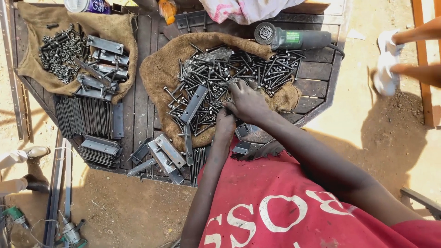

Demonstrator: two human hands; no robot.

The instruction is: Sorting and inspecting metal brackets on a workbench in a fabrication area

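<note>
From the head camera, looking straight down: both hands are in the heap of dark steel bolts [220, 78] spread over a brown burlap sack [158, 69] on the dark slatted metal table [138, 105]. The right hand [247, 101] lies knuckles up on the near edge of the heap, fingers curled down among the bolts; whether it grips one I cannot tell. The left hand [225, 120] sits just beside it, touching it at the fingertips, closed narrow around something small that the right hand hides. A flat grey steel bracket [194, 104] lies tilted across the bolts just left of the hands. Below the wrists, bent metal plates [245, 138] rest at the table edge against the red shirt [285, 206].

At the heap's far side lies a green angle grinder [289, 37], disc to the left. Further left, a second burlap sack [32, 41] carries a pile of small dark nuts [57, 50] and more grey brackets [103, 62]. Beneath that, a row of thin steel strips [85, 117] stands on edge, with stacked plates [98, 149] near it.

Off the table, on the sandy ground [367, 128], another person's feet in white sandals [386, 62] show at upper right, and a shoe [32, 151] at far left.
</note>
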